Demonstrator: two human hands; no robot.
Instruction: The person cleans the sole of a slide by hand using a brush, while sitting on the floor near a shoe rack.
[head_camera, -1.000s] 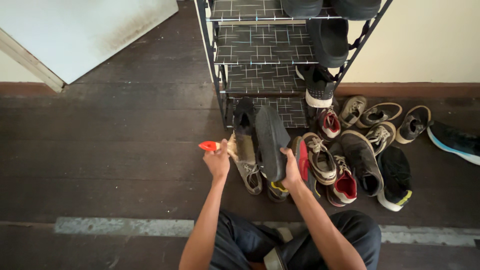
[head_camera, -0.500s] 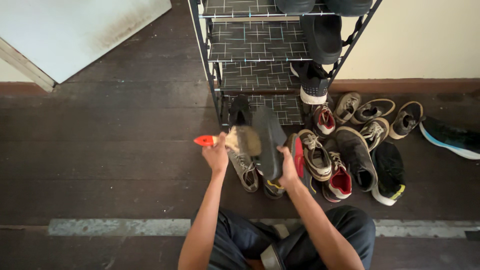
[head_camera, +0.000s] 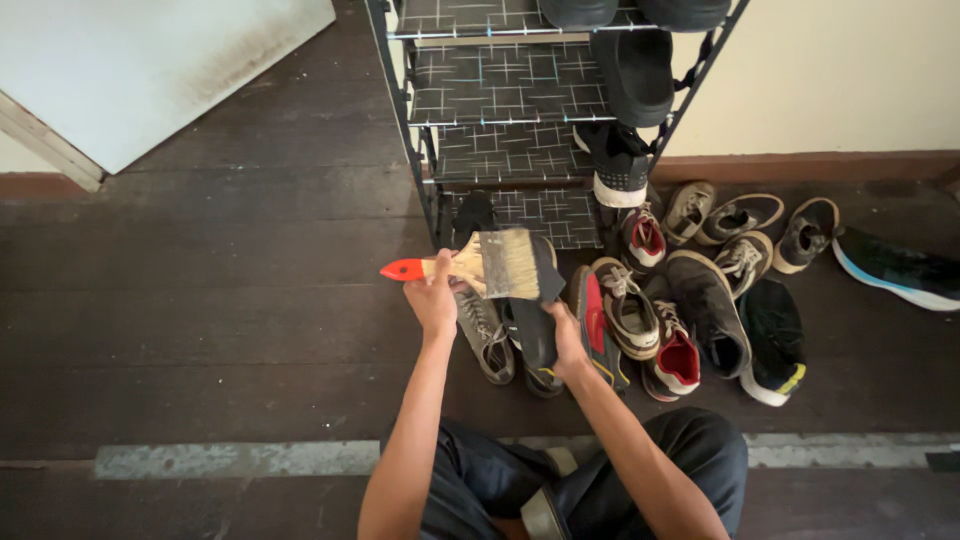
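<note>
Change: swinging round since a moment ago, the brush is now lying flat-on to the camera with its pale bristles spread wide, while the dark shoe is sitting lower and more edge-on than before.
Left hand: the left hand is gripping the brush by its wooden neck, the red handle tip poking out to the left.
Right hand: the right hand is clasping the dark shoe along its right side, holding it up above the floor.
Brush and shoe: the bristles are crossing the shoe's upper end; whether they are touching it is hard to tell.
Floor: the person is sitting on dark wooden boards, knees in dark trousers at the bottom edge.
Surroundings: a heap of worn sneakers is lying just right of the hands, and a metal shoe rack with patterned shelves is standing behind, several dark shoes resting on it.
</note>
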